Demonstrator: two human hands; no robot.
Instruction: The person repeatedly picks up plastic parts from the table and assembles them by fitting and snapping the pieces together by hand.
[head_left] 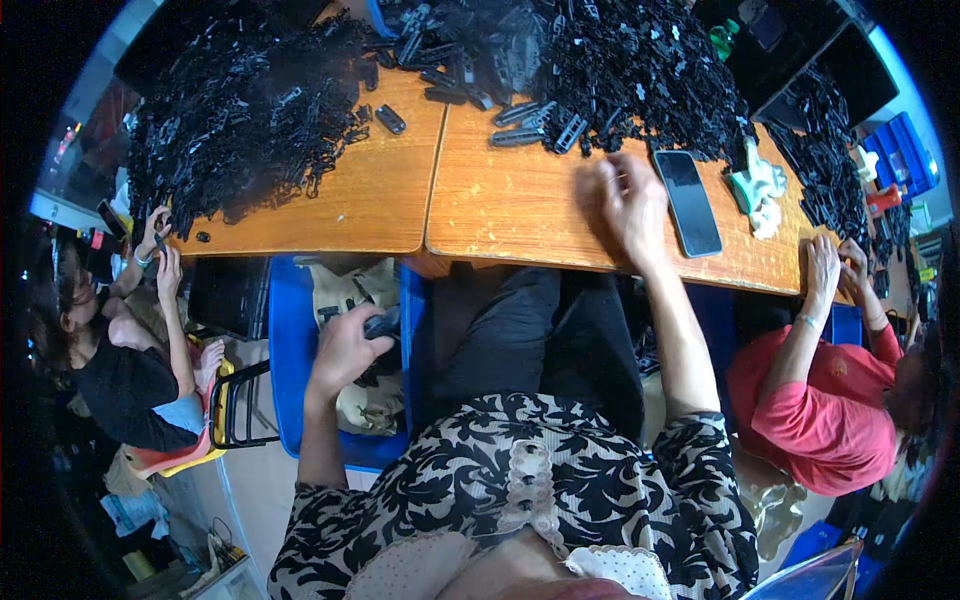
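Note:
My left hand (pixel 345 350) is closed around a dark, rounded plastic part (pixel 382 323), above the blue bin (pixel 285 390) to the left of my legs. Over the wooden table (pixel 520 220), my right hand (pixel 632 200) is blurred by motion. Its fingers look partly bent, but I cannot make out anything in them. Just right of that hand lies a black smartphone (pixel 688 203). Beyond it spreads a large heap of small black plastic parts (pixel 650 75). Several longer dark casings (pixel 525 125) lie at the heap's near left edge.
Another black heap (pixel 250 120) covers the table's left part, with a single casing (pixel 390 119) beside it. A white and green crumpled thing (pixel 758 190) lies right of the phone. One person (pixel 130 370) sits at the left; another in red (pixel 825 400) works at the right.

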